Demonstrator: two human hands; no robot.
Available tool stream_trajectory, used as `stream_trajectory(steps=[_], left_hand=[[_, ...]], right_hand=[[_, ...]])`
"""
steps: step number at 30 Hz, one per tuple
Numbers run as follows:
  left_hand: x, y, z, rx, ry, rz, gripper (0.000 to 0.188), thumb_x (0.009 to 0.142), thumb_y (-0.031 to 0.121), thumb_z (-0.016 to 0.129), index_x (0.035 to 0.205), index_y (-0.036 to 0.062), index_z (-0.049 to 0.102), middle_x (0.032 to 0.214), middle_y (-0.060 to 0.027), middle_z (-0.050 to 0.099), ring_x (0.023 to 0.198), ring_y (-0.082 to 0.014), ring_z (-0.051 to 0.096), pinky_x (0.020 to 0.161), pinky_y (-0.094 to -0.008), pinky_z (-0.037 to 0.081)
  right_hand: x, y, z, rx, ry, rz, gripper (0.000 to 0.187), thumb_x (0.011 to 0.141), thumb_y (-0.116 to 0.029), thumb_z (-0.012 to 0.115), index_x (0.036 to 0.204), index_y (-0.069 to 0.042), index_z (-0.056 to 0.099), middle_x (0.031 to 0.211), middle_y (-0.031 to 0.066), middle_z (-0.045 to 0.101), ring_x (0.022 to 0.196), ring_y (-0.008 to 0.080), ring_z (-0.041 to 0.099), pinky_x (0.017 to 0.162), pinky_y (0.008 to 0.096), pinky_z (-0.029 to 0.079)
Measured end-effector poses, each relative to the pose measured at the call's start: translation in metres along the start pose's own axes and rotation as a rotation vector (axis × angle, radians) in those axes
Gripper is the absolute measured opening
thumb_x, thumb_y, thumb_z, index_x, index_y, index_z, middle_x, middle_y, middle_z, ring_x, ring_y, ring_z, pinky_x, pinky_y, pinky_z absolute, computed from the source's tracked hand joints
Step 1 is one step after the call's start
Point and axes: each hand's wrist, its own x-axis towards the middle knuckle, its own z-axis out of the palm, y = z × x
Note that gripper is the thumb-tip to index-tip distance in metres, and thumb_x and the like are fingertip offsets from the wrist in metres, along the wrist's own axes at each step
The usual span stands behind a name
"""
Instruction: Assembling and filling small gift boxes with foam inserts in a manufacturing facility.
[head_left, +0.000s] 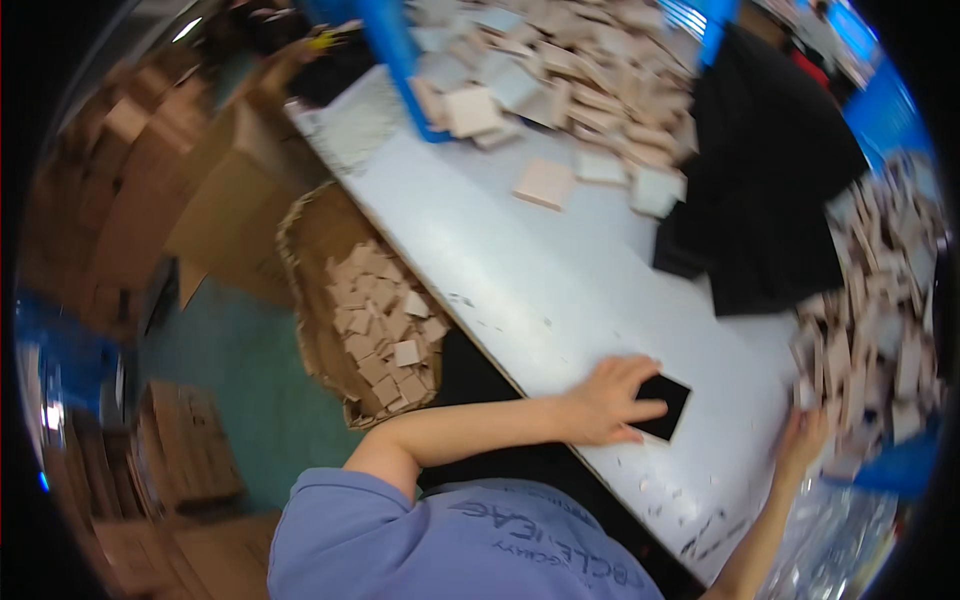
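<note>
My left hand lies palm down on the white table, its fingers spread over the left part of a black square with a thin pale edge. Whether that square is a tile or an opening in the tabletop, I cannot tell. My right hand is at the table's right side, by a heap of pale beige tiles. Its fingers are drawn together at the heap's near-left edge, next to a small whitish piece; blur hides exactly what they grip.
A tipped blue crate spills beige and white tiles onto the far table. Black cloth drapes at the back right. A cardboard box of tiles stands left of the table, with more cartons beyond. Clear plastic lies at lower right.
</note>
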Motion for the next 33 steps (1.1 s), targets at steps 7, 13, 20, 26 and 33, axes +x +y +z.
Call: stream_trajectory(steps=[7,13,20,26,33], left_hand=[[-0.006,0.003,-0.002,0.018,0.032,0.005,0.051,0.066,0.031,0.076,0.109,0.0114,0.055,0.129,-0.0267,0.034,0.116,-0.0365,0.039,0.095,-0.047,0.03],[-0.01,-0.003,-0.013,-0.002,0.006,-0.035,0.063,0.065,0.033,0.077,0.115,0.0052,0.052,0.13,-0.0256,0.035,0.117,-0.0344,0.04,0.092,-0.0431,0.032],[-0.013,-0.001,-0.015,0.045,0.063,0.058,0.06,0.067,0.031,0.075,0.118,0.0074,0.052,0.127,-0.0252,0.037,0.115,-0.0375,0.04,0.091,-0.0426,0.033],[0.0,0.022,-0.031,0.166,-0.165,-0.068,0.069,0.07,0.034,0.071,0.13,0.0122,0.045,0.116,-0.0226,0.042,0.107,-0.0351,0.042,0.091,-0.0414,0.031],[0.003,0.007,-0.03,0.104,-0.188,-0.053,0.072,0.066,0.032,0.073,0.129,0.0108,0.045,0.116,-0.0225,0.044,0.107,-0.0365,0.045,0.089,-0.0443,0.036]], right_hand=[[-0.005,-0.083,-0.03,1.235,0.039,0.393,0.013,0.09,-0.014,0.056,0.089,-0.002,0.054,0.094,0.0058,0.059,0.078,0.0152,0.053,0.071,0.0285,0.044],[-0.026,-0.061,-0.004,1.001,-0.49,0.586,0.024,0.092,-0.023,0.054,0.103,-0.001,0.055,0.102,0.0071,0.061,0.092,0.0142,0.059,0.078,0.0259,0.047],[-0.009,-0.119,-0.031,0.379,-0.63,-0.275,0.088,0.065,-0.039,0.073,0.135,-0.003,0.035,0.142,0.0246,0.026,0.127,0.0416,0.029,0.105,0.0466,0.024],[-0.011,-0.114,-0.017,0.548,-0.591,-0.085,0.085,0.07,-0.034,0.069,0.137,-0.001,0.03,0.141,0.0227,0.026,0.128,0.0373,0.029,0.106,0.0445,0.023],[-0.008,-0.125,-0.007,1.028,-0.408,0.174,0.081,0.074,-0.033,0.063,0.138,0.001,0.027,0.139,0.014,0.032,0.128,0.0255,0.032,0.107,0.0371,0.023]])
